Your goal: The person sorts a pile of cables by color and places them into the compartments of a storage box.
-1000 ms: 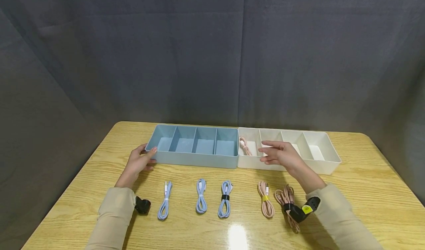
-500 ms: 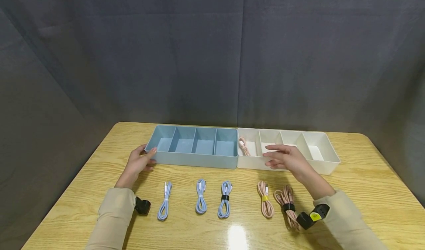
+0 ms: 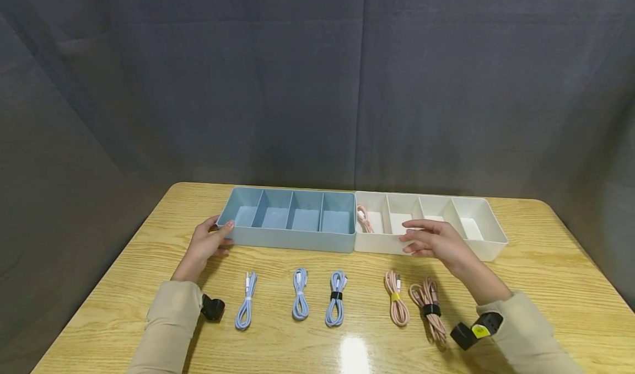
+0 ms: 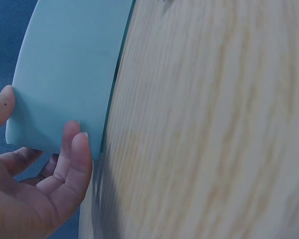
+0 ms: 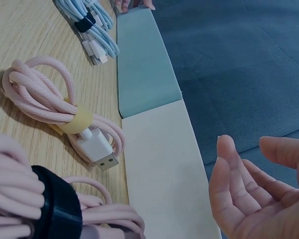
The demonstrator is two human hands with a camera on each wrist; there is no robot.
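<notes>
My left hand (image 3: 207,241) holds the left end of a blue compartment box (image 3: 292,238), thumb at the rim and fingers round the front corner; the left wrist view shows its fingertips (image 4: 81,147) against the box wall. Above the front wall of a white compartment box (image 3: 377,244) is my right hand (image 3: 441,244), fingers relaxed, holding nothing. A pink cable (image 3: 364,218) lies coiled in the white box's leftmost compartment. On the table below the right hand lie a pink cable with a yellow tie (image 3: 397,299) and a thicker pink cable with a black strap (image 3: 430,310).
Three coiled blue cables lie in front of the blue box: left (image 3: 246,302), middle (image 3: 300,295) and black-strapped (image 3: 336,299). Both boxes stand end to end near the back edge of the wooden table (image 3: 278,352). Behind hangs a dark grey curtain (image 3: 297,87).
My right hand has drawn back a little to the right and toward me, away from the white box's left compartments. The left hand and the cables have stayed put.
</notes>
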